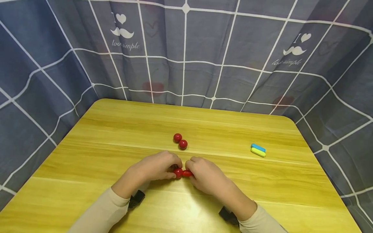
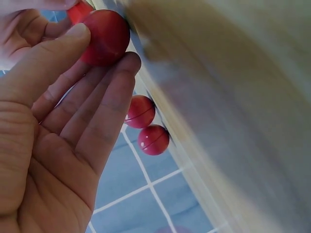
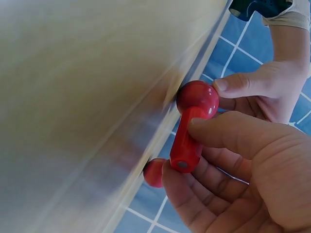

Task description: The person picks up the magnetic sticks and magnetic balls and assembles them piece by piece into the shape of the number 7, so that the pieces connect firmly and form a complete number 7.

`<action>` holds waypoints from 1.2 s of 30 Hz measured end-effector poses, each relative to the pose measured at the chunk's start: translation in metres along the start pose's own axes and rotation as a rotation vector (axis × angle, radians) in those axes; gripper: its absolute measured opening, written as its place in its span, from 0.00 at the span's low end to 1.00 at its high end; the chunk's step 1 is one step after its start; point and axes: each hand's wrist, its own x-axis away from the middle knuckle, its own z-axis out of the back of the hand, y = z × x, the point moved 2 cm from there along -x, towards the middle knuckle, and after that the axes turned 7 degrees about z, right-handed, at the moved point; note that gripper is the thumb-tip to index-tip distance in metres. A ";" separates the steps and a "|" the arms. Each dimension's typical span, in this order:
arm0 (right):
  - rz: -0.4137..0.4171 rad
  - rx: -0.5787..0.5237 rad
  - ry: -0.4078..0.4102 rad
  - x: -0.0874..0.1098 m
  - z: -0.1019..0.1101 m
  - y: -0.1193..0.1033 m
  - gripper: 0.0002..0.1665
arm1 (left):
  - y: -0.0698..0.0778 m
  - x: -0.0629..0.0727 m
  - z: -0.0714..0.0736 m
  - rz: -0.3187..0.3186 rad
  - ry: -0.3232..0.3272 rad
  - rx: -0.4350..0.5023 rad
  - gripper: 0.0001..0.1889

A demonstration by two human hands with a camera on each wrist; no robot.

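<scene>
My left hand (image 1: 158, 166) pinches a glossy red ball (image 2: 108, 38) between thumb and fingertips, close over the wooden table (image 1: 116, 126). From the right, my right hand (image 1: 205, 174) grips a short red rod (image 3: 184, 143) with a small grey metal-looking disc in its end. The rod's other end meets the ball, as the right wrist view shows. Thumb and fingers of the right hand cover part of the rod in the head view. Just beyond the hands, two more red balls (image 1: 183, 144) lie side by side on the tabletop.
A blue rod (image 1: 258, 148) and a yellow-green rod (image 1: 258, 152) lie against each other to the right. A grey-blue curtain (image 1: 204, 42) with white grid lines surrounds the table's back and sides. Dark straps (image 1: 136, 199) sit at both wrists.
</scene>
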 end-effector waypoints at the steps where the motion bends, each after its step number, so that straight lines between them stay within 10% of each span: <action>1: -0.001 -0.002 0.000 0.000 0.000 0.000 0.08 | 0.000 0.000 0.000 0.001 0.000 -0.003 0.07; 36: -0.147 -0.040 0.030 -0.011 0.005 0.039 0.10 | -0.002 0.007 0.008 0.045 -0.011 -0.038 0.07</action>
